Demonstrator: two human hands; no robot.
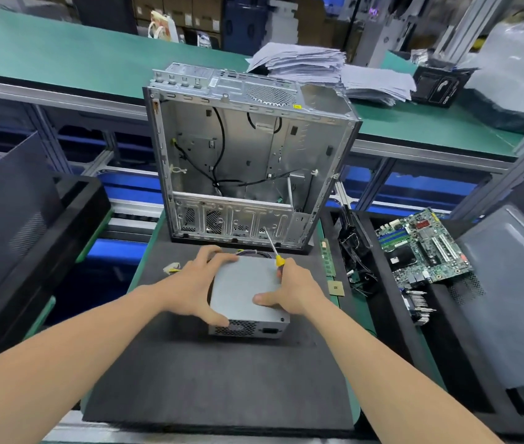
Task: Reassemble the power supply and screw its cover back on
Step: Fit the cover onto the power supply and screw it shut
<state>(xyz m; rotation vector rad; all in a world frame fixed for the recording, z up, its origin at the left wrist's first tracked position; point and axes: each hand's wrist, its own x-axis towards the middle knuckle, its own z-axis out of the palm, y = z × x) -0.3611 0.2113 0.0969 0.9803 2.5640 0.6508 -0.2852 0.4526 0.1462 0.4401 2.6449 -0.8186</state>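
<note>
A grey metal power supply [245, 290] lies on the black foam mat [209, 373], its vented end facing me and its cable bundle [247, 252] at the far side. My left hand [196, 283] clasps its left side, fingers spread over the top edge and thumb at the near corner. My right hand [292, 290] rests on the right side with the thumb flat on the cover. Its fingers hold a yellow-handled screwdriver [274, 249], shaft pointing up and away.
An open, empty computer case [247, 155] stands just behind the power supply. A motherboard [424, 248] lies on the right tray, with a RAM stick [327, 257] and a CPU chip [336, 288] near the mat's right edge. Dark panels flank both sides. Papers [318, 65] are stacked behind.
</note>
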